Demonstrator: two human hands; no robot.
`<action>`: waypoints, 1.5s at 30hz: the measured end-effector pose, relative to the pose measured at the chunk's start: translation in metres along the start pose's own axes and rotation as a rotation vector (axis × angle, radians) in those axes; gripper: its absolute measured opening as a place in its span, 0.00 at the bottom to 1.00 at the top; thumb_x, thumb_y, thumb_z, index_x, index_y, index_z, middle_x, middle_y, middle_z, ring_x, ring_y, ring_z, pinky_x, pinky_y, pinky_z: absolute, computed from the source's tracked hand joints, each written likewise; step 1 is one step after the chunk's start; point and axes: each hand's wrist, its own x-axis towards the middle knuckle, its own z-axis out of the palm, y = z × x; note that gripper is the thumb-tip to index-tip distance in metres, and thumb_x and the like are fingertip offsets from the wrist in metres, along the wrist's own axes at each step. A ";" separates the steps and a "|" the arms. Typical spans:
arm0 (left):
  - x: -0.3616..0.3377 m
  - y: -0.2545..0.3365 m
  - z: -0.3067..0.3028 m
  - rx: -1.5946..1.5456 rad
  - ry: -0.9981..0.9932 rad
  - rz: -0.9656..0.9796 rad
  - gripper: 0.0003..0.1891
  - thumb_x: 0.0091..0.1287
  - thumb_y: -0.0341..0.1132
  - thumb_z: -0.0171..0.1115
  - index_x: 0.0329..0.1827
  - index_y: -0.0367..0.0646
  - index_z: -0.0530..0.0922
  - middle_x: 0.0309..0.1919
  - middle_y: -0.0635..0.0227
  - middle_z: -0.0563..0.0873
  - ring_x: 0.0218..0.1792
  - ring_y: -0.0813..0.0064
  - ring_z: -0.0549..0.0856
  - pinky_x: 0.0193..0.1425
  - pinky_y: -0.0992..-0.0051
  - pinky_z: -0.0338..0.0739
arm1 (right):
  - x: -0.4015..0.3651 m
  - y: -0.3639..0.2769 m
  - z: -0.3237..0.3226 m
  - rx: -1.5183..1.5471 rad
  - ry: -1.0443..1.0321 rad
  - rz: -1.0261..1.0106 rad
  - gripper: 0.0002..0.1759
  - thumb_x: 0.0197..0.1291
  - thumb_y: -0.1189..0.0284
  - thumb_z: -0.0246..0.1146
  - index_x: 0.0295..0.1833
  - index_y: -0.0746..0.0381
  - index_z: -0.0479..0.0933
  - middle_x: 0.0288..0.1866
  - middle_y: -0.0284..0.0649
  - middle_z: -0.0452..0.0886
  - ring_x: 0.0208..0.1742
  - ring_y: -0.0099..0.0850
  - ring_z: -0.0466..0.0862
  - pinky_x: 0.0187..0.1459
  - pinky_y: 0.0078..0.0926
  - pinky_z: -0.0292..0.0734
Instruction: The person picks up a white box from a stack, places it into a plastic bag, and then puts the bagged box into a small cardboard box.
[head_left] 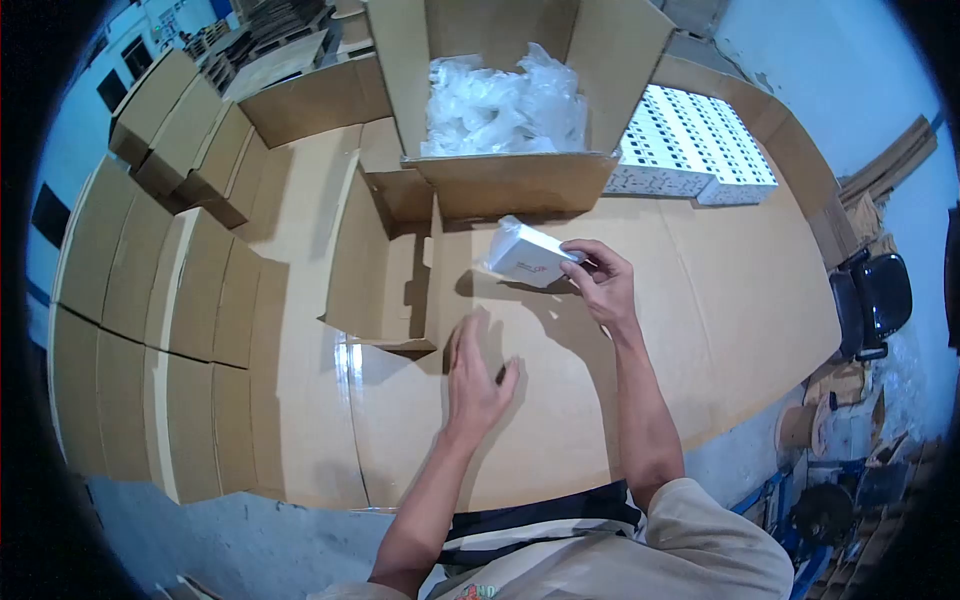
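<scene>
My right hand (603,285) pinches the right end of a small white box (530,256) with reddish print on its side. Clear plastic wrap sticks out at the box's left end, and the whole thing is held a little above the cardboard surface. My left hand (478,385) has its fingers stretched out and thumb apart, holding nothing. Just beyond that hand stands an open brown carton (382,270), narrow and tall-walled, its inside bottom partly visible.
A large open carton (520,185) full of clear plastic bags (505,105) stands at the back. Right of it are rows of white boxes (690,140) with dark marks. Stacked brown cartons (190,330) line the left side. A black chair (875,300) is at far right.
</scene>
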 end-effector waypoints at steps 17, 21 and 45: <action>-0.066 0.009 -0.055 0.279 -0.193 0.087 0.25 0.66 0.40 0.71 0.65 0.45 0.79 0.75 0.59 0.74 0.77 0.50 0.68 0.83 0.46 0.58 | 0.099 -0.027 0.143 -0.154 -0.087 -0.433 0.14 0.66 0.84 0.69 0.56 0.64 0.84 0.48 0.40 0.90 0.47 0.26 0.89 0.47 0.27 0.85; -0.065 0.008 -0.057 0.263 -0.209 0.093 0.24 0.66 0.40 0.71 0.65 0.45 0.80 0.75 0.59 0.73 0.77 0.50 0.68 0.83 0.46 0.58 | 0.109 -0.022 0.145 -0.302 -0.127 -0.480 0.15 0.65 0.84 0.68 0.56 0.63 0.84 0.50 0.43 0.90 0.50 0.35 0.90 0.50 0.31 0.87; -0.065 0.006 -0.056 0.249 -0.219 0.113 0.22 0.67 0.41 0.69 0.63 0.46 0.81 0.73 0.59 0.75 0.76 0.51 0.68 0.82 0.45 0.58 | 0.115 -0.033 0.164 -0.875 -0.202 -0.714 0.18 0.61 0.84 0.67 0.56 0.59 0.85 0.54 0.46 0.83 0.50 0.49 0.88 0.49 0.45 0.85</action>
